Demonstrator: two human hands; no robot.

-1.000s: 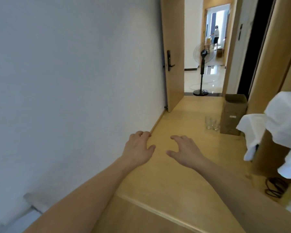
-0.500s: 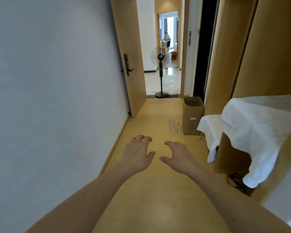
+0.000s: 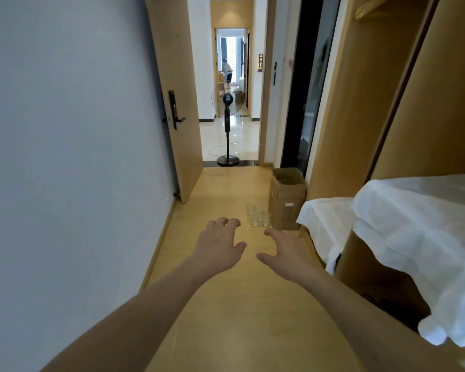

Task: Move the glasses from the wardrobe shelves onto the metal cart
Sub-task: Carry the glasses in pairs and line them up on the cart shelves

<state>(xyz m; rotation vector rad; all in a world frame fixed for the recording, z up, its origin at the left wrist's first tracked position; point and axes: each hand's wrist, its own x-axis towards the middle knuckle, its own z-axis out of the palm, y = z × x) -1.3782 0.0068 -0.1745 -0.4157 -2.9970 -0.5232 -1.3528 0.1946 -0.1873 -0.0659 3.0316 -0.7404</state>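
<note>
The floor [image 3: 226,304] is pale yellow wood, plain and faintly glossy. The wall [image 3: 65,157] along its left edge is flat white with a bluish cast. The open door [image 3: 172,76] is light tan with a black handle plate [image 3: 173,110]. The glasses [image 3: 258,216] are clear and colourless, beside a dull brown cardboard box [image 3: 287,200]. White sheets [image 3: 414,224] drape tan wardrobe shelves. The standing fan [image 3: 227,124] is black on glossy cream tiles

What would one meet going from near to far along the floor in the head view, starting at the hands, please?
left hand and right hand → glasses → cardboard box → standing fan → person in the far room.
</note>
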